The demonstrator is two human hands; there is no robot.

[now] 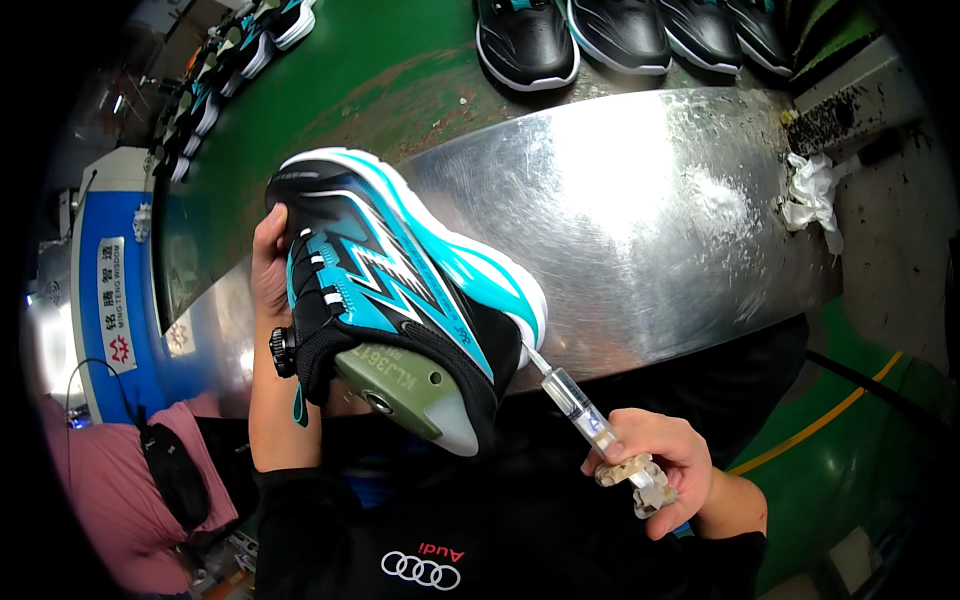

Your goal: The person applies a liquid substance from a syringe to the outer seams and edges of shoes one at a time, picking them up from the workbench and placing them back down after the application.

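Observation:
My left hand (270, 262) is closed around the toe and lace side of a black and teal sports shoe (400, 270), held on its side over the bench. Most of that hand's fingers are hidden by the shoe. A green shoe last (405, 390) fills the shoe's opening, and a black dial (284, 352) sits by the tongue. In my right hand (660, 460) is a clear syringe (575, 405), its flanges and plunger end crusted with dried matter. The syringe's thin tip touches, or nearly touches, the seam between upper and white sole at the heel.
A shiny metal bench plate (610, 230) lies beyond the shoe. Several black shoes (527, 45) stand along the green conveyor (400, 60), with more at the far left. Crumpled white tissue (811, 195) lies at the right. A blue and white machine (115, 290) and a person in pink (130, 490) are on the left.

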